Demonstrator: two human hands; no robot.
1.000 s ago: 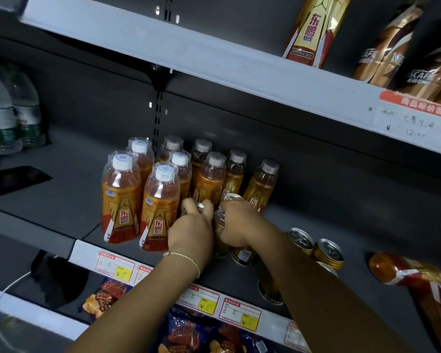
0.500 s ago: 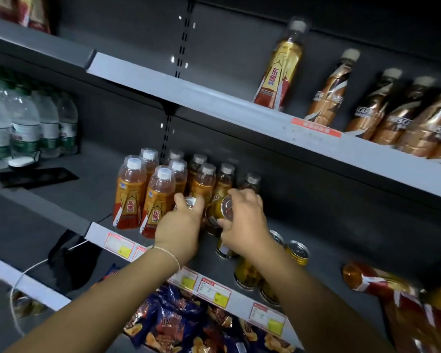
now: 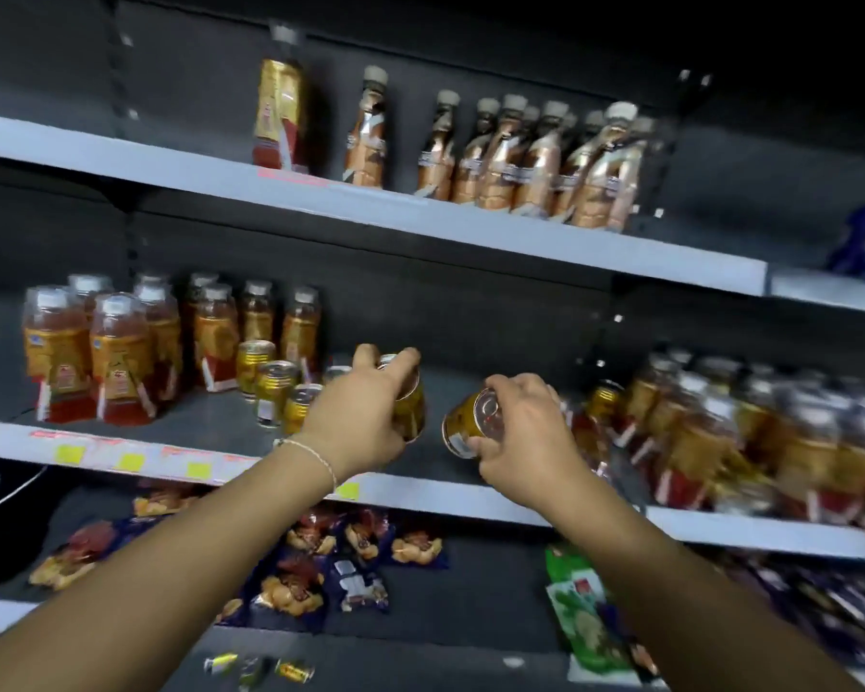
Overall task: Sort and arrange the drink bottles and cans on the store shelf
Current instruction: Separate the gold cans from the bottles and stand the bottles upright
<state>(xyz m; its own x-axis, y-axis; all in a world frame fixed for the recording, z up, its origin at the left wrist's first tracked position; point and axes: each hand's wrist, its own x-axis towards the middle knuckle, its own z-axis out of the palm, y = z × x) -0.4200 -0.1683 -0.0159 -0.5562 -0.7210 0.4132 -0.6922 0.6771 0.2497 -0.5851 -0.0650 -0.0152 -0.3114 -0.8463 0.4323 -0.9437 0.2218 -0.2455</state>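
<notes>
Left grip (image 3: 365, 417) was closed round a gold can (image 3: 413, 409), with thumb and fingers curled over the top rim and the can held roughly upright over the front of the middle shelf (image 3: 211, 412). Whether its base rested on the shelf could not be determined. Right grip (image 3: 520, 442) was closed on a second gold can (image 3: 468, 424), pinched at the rim between thumb and fingers. This can was tilted so that its silver lid faced the camera. The two held cans were near each other but apart. A thin bracelet (image 3: 315, 454) sat on the left wrist.

Layout of the middle shelf:
- A small group of standing cans (image 3: 275, 392) stood just left of the left grip.
- Orange bottles (image 3: 121, 362) with pale caps stood in rows at the left end, behind and beside that group.
- A blurred cluster of similar bottles (image 3: 720, 432) filled the right end, near the right grip.

On the upper shelf (image 3: 171, 177), one gold-and-red bottle (image 3: 278, 117) stood alone. To its right stood a row of copper-brown bottles (image 3: 520, 162), packed closer together toward the right.

On the lower shelf, snack packets (image 3: 295, 581) lay loosely under the forearms, with green packets (image 3: 585, 616) lying to their right.
</notes>
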